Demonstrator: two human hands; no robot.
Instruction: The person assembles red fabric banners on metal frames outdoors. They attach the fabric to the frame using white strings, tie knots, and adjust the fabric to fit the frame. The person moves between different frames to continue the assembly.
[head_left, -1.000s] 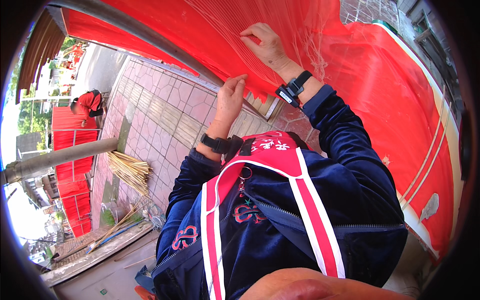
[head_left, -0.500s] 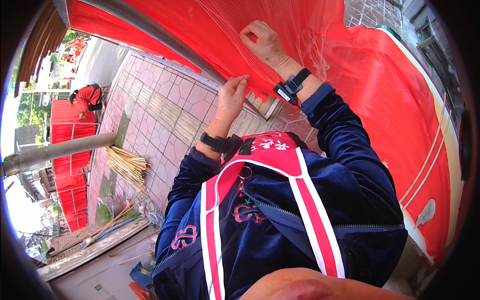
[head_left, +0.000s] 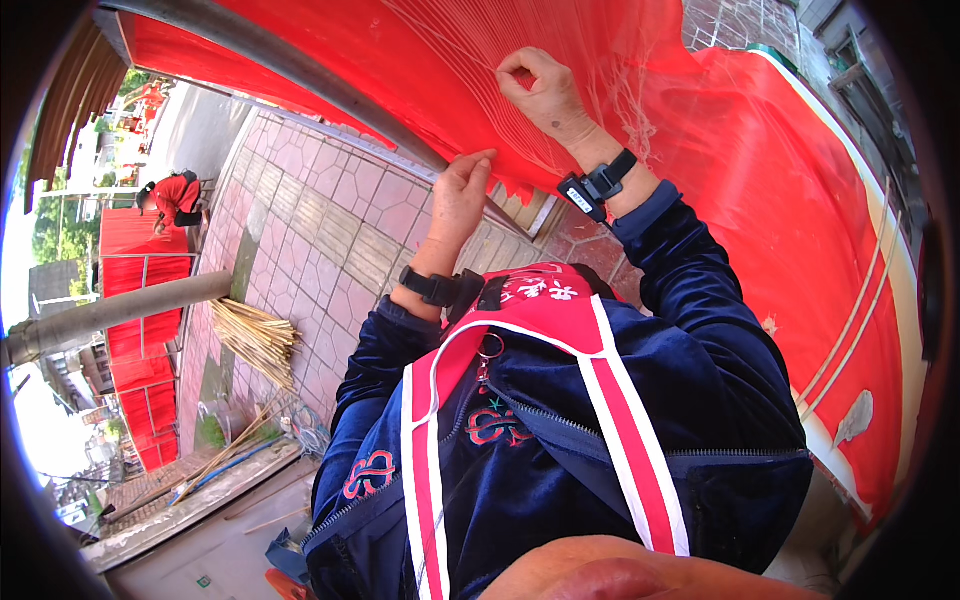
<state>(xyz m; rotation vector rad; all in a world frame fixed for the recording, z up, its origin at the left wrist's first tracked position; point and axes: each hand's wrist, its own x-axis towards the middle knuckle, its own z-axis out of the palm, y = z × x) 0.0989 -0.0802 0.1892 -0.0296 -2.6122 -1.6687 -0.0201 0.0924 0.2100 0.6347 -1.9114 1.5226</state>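
Observation:
A large red cloth (head_left: 440, 75) is stretched along a grey metal bar (head_left: 320, 75), with fine pale threads running loose across it and a frayed lower edge. My left hand (head_left: 460, 200) is closed in a pinch at that edge, thumb and forefinger on the cloth beside the bar. Over the threads, my right hand (head_left: 550, 105) is curled, its thumb and forefinger tips pressed together in a ring. Whatever lies between those tips is too fine to make out. A tangle of pale threads (head_left: 635, 115) hangs to the right of my right hand.
More red cloth (head_left: 780, 230) spreads to the right, with two thin sticks (head_left: 855, 300) on it. A bundle of sticks (head_left: 255, 340) lies on the paving at left, near a grey pole (head_left: 120, 305). Farther off, a person in red (head_left: 177, 198) bends over framed red cloth (head_left: 145, 235).
My right hand has shifted a little to the right and slightly nearer me, its fingers still pinched. My left hand has stayed at the cloth's edge.

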